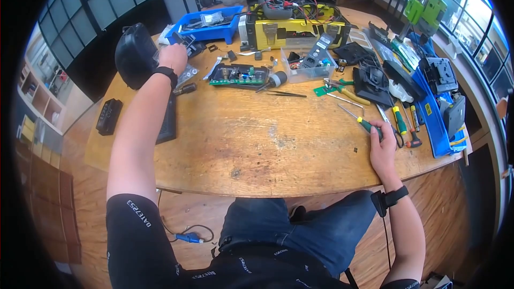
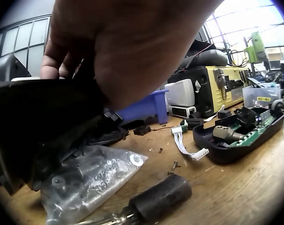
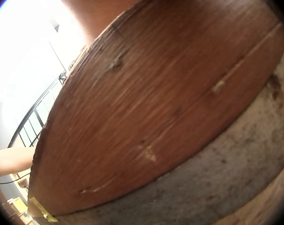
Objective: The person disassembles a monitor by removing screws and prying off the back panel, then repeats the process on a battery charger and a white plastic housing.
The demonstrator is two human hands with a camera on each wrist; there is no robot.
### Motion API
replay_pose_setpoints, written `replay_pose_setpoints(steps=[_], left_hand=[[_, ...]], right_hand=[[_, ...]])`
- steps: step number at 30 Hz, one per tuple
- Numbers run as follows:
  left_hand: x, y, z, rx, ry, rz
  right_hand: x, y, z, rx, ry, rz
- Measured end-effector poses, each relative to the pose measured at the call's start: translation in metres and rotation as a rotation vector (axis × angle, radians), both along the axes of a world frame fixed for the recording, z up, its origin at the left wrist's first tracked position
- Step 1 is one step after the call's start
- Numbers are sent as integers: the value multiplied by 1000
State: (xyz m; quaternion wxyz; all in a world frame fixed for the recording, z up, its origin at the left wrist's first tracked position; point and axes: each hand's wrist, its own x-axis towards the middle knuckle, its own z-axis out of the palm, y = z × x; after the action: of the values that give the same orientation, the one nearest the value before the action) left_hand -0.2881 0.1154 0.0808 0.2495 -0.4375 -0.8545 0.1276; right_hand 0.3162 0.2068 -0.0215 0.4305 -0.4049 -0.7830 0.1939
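Observation:
At the back left of the table, the left hand (image 1: 173, 58) reaches over dark parts beside a black rounded case (image 1: 135, 56). In the left wrist view the left hand (image 2: 118, 47) has its fingers behind a large dark object (image 2: 48, 117); their grip is hidden. Below lies a clear plastic bag (image 2: 90, 180) with small pieces, next to a dark-handled tool (image 2: 161, 199). The right hand (image 1: 383, 152) holds a green and yellow screwdriver (image 1: 369, 127) near the table's right side, its shaft pointing back left. The right wrist view shows mostly the table's edge (image 3: 146, 108).
An open black housing with a green board (image 1: 238, 76), tweezers (image 1: 286, 94) and a clear bin (image 1: 308, 69) lie mid-table. Behind stand a blue tray (image 1: 206, 33) and a yellow toolbox (image 1: 297, 32). Pliers (image 1: 353, 95), scissors and a blue bin (image 1: 435, 123) are at right.

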Motion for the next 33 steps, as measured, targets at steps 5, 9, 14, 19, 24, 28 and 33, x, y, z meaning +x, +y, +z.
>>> replay_pose_setpoints(steps=[5,9,14,19,24,28,33], left_hand=[[10,-5,2,-43,-52,-61],[1,-15,-5,28,-113,-68],[7,-19,-3,48,-160,-16],[6,-19,2,86,-254,-26],[22,-54,45,16,-283,-80],[59,-100,66,-241,-353,-40],[83,-153,7,-269,-503,42]], right_hand=[[-1,-1,0,6,22,-4],[2,-1,0,-22,-5,7],[0,-1,-1,-16,-9,1],[4,4,-7,20,-13,13],[3,2,-4,-47,37,55],[4,6,-8,-32,40,46],[4,4,-6,-29,37,33]])
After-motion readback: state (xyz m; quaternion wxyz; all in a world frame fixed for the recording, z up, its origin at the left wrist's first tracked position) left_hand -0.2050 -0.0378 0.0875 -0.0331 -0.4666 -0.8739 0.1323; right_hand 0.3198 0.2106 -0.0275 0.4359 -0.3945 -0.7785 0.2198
